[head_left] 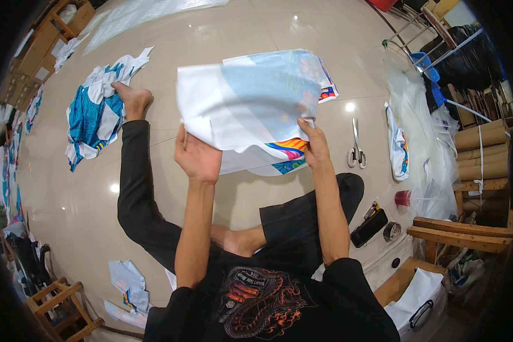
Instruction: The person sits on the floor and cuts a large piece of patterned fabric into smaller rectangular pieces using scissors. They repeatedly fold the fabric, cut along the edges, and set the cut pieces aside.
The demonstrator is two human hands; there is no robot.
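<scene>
The glossy floor (85,211) is brightly lit, apparently from above, and dotted with white glare at left and right of centre. Soft, faint shadows are cast. The left edge of the held cloth (198,97) is slightly blurred; the frame's bowed rim is swallowed by black.

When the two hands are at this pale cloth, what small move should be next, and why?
Perhaps draw the hands slightly apart to straighten the near edge: the pale cloth looks wavy between the left hand, its fingers partly hidden by the cloth, and the right hand, which pinches the right side.
</scene>
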